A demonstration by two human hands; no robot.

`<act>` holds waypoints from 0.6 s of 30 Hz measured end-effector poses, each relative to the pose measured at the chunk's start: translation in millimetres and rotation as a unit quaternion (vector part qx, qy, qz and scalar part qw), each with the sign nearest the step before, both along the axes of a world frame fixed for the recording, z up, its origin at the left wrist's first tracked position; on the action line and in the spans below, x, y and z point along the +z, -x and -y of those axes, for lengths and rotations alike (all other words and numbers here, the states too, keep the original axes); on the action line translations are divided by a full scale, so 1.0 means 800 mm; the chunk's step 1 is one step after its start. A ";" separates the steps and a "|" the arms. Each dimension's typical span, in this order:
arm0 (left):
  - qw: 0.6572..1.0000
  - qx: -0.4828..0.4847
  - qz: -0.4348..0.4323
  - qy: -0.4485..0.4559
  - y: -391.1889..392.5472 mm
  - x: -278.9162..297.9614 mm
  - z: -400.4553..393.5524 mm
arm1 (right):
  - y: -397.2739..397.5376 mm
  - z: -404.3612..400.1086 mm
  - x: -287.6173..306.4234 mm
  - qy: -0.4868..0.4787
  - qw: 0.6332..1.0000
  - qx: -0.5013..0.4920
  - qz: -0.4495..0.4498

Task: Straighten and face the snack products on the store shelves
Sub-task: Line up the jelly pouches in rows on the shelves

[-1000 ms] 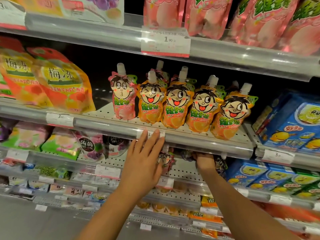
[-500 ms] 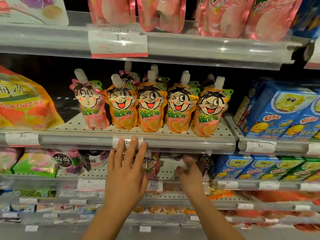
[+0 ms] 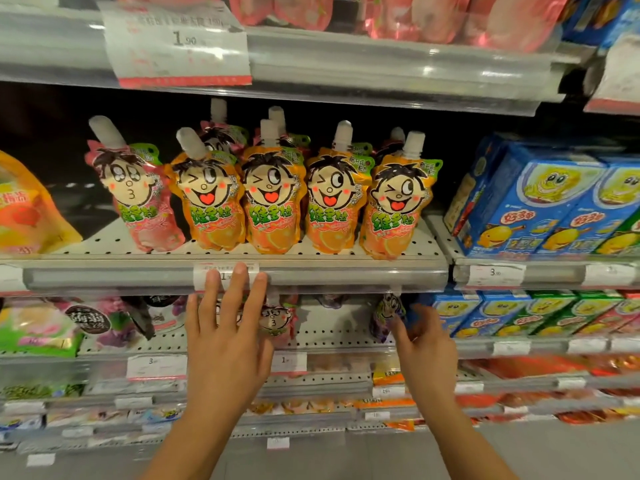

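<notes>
A row of spouted jelly pouches stands on the middle shelf point(image 3: 311, 252): one pink pouch point(image 3: 138, 199) at the left, then several orange pouches point(image 3: 270, 202) with cartoon faces turned forward, and more behind them. My left hand point(image 3: 225, 341) is open, its straight fingertips touching the shelf's front rail at the price tag point(image 3: 225, 275). On the shelf below, my right hand point(image 3: 426, 348) pinches the edge of a purple pouch point(image 3: 386, 311) between thumb and fingers. A pink pouch point(image 3: 277, 320) stands between my hands on that lower shelf.
Blue boxed snacks point(image 3: 540, 202) fill the shelf to the right, with more blue and green boxes point(image 3: 519, 313) below them. A large orange bag point(image 3: 27, 213) sits at the left. Pink bags point(image 3: 433, 15) line the top shelf. Lower shelves hold small packs.
The view has shifted right and closer to the shelves. My right hand has drawn back from under the middle shelf, and the purple pouch has come forward with it. My left hand stays at the rail.
</notes>
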State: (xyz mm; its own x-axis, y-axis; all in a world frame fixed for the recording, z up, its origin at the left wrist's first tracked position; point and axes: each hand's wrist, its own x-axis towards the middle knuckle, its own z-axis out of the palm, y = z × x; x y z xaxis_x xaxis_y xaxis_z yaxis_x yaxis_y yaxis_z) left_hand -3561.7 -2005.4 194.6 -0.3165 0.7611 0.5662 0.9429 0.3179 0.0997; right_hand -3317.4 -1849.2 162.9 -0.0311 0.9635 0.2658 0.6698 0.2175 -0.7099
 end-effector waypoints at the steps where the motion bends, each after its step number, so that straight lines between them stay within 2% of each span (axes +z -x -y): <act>1: 1.000 -0.001 -0.005 -0.001 0.002 -0.002 0.000 | 0.002 -0.003 -0.001 0.002 1.000 0.013 0.006; 14: 0.999 -0.031 -0.006 -0.021 0.008 0.000 0.006 | -0.001 -0.022 -0.013 -0.009 1.000 0.017 -0.013; 18: 0.999 -0.033 -0.014 -0.024 0.011 -0.002 0.006 | -0.007 -0.009 -0.016 -0.003 0.997 0.071 -0.044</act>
